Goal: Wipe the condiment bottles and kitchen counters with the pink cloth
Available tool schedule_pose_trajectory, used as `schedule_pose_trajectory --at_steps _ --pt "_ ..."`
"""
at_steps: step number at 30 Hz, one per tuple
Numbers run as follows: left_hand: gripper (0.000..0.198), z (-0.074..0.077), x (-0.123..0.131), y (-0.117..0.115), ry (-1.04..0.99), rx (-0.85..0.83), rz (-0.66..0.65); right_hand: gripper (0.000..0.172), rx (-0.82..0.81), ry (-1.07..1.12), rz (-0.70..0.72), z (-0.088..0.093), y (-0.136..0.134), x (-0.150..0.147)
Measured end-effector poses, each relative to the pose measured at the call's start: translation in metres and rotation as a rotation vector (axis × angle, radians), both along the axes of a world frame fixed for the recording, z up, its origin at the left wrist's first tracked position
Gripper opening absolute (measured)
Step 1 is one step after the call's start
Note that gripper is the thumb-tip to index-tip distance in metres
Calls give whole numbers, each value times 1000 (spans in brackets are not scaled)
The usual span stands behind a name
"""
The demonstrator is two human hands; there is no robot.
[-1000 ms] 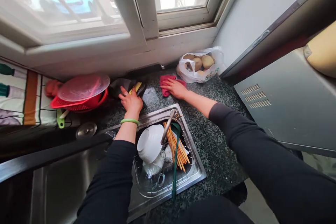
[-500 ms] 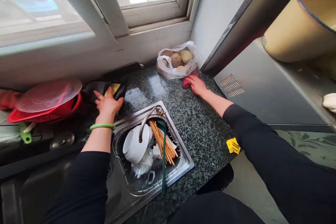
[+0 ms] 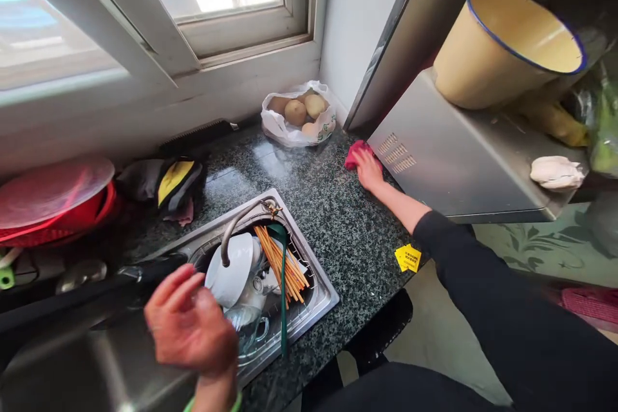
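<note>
My right hand [image 3: 369, 170] presses a dark pink cloth [image 3: 356, 154] against the dark speckled counter [image 3: 333, 206], close to the side of a metal cabinet. My left hand [image 3: 190, 322], slightly blurred, hangs in the air over the sink area with loosely bent fingers and holds nothing. Beside it is a steel drainer basin [image 3: 333, 299] with white bowls [image 3: 234, 270], glass mugs [image 3: 248, 325], wooden chopsticks [image 3: 284, 270] and a dark green ladle-like utensil [image 3: 284, 309]. A black-and-yellow cloth bundle [image 3: 176, 181] lies on the counter behind.
A white plastic bag of potatoes [image 3: 297, 116] sits in the back corner. Red baskets with a lid [image 3: 58, 193] stand at left. A yellow label [image 3: 408, 258] is on the counter's front edge. On the metal cabinet [image 3: 434, 161] stands a cream enamel pot [image 3: 483, 64].
My left hand has left the black-and-yellow bundle and come back toward me, over the sink. My right hand has slid the pink cloth away from the potato bag toward the cabinet.
</note>
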State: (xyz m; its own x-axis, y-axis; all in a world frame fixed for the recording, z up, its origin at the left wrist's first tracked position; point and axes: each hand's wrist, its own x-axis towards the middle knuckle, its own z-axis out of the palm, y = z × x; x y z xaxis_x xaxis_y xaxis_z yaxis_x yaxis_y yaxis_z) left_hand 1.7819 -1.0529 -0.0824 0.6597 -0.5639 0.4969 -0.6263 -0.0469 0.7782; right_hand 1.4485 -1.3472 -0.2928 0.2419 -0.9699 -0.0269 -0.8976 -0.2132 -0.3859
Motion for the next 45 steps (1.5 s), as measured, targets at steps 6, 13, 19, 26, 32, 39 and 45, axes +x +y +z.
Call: schedule_pose_trajectory --at_steps 6,13,19,26,32,39,45 --pt "30 -67 -75 35 -15 334 -594 65 6 46 -281 -13 -91 45" --pt "33 -116 -137 17 -92 542 -826 64 29 -122 235 1 126 -10" --pt "34 -116 -167 5 -168 555 -910 65 108 -96 -41 6 84 -52" --pt "48 -141 -258 6 -379 732 -1130 63 -7 -138 -210 -7 55 -40" --pt "72 -159 -331 0 -513 829 -1264 63 79 -160 29 -6 156 -109" --pt "68 -176 -344 -2 -635 824 -1197 66 107 -218 -75 -7 93 -92" --pt "44 -178 -353 7 -734 836 -1213 55 97 -404 175 4 181 -117"
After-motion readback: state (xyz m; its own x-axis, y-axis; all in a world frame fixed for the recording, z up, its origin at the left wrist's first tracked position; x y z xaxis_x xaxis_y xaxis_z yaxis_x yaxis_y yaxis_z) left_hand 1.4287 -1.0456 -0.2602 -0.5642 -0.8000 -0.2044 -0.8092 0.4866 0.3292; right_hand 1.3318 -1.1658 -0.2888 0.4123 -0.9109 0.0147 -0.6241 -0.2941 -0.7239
